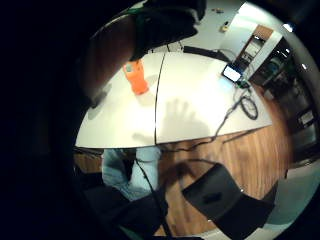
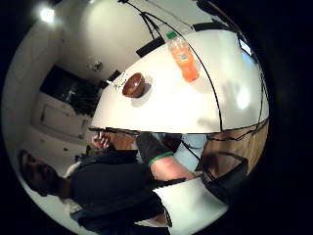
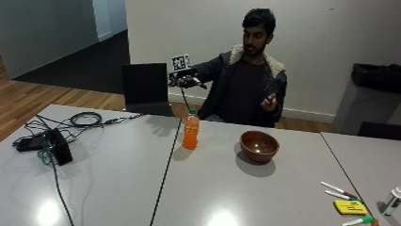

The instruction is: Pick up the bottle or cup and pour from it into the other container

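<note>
An orange drink bottle (image 3: 190,132) with a green cap stands upright on the white table (image 3: 125,188), close to the seam between two tabletops. To its right sits a brown wooden bowl (image 3: 259,145). My gloved right hand (image 3: 185,80) is raised in the air well above and behind the bottle, fingers relaxed and spread, holding nothing. Both palm views look down on the bottle (image 1: 136,77) (image 2: 184,58) from a distance, and the thumb side view also shows the bowl (image 2: 133,84). The bare left hand (image 3: 269,100) is lifted at chest height.
A black chair back (image 3: 147,89) stands behind the table's far edge. Black devices and coiled cables (image 3: 56,136) lie at the left of the table. Markers and a yellow pad (image 3: 348,202) lie at the near right corner.
</note>
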